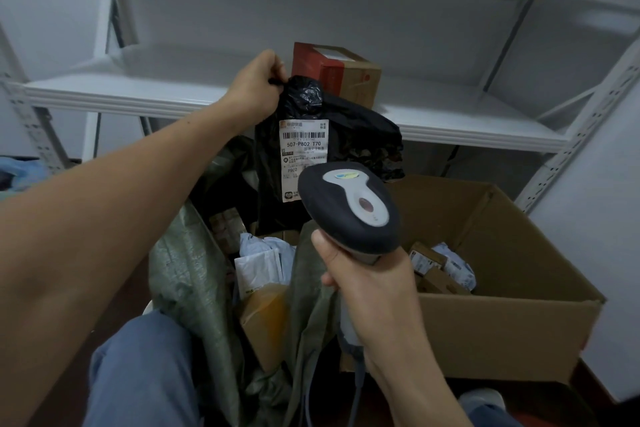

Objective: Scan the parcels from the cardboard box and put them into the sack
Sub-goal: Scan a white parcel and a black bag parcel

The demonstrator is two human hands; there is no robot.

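Note:
My left hand pinches the top corner of a black plastic parcel and holds it up above the sack, its white barcode label facing me. My right hand grips the handle of a black and grey barcode scanner, whose head is just below the label. The green woven sack gapes open under the parcel, with white and brown parcels inside. The open cardboard box sits to the right, with a few small parcels at its bottom.
A white metal shelf runs behind the sack and box, with a brown carton taped in red standing on it. My knees in blue jeans are at the lower left. A blue bag lies at the far left.

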